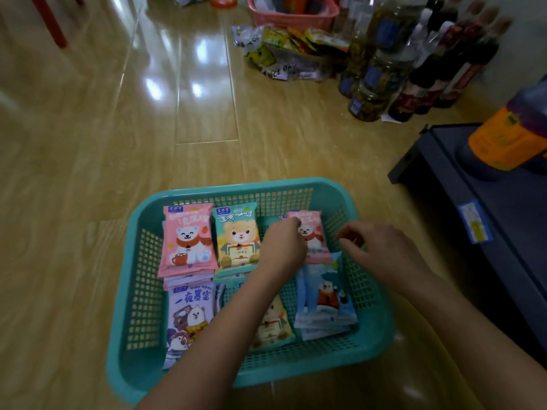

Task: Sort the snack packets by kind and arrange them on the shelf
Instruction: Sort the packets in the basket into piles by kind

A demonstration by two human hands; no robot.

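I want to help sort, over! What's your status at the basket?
Left hand pinching pink polar-bear plastic packet, back right of teal plastic basket. Right hand empty, hovering beside it. Nothing blocking the packet.

In the near left corner of the teal basket, a lavender packet is printed with "Baby wipes" in small letters and, below that, "一夜暴富" in large dark blue characters. At the far side of the basket, a green packet is headed by white characters readable as "逢考必过", the last two being blurred. Just left of it, the white characters on a pink packet cannot be made out. Beyond the basket, black capitals "ICE DR" are seen on a clear bag, the rest being unreadable. Right of the basket, a blue and yellow label is illegible.
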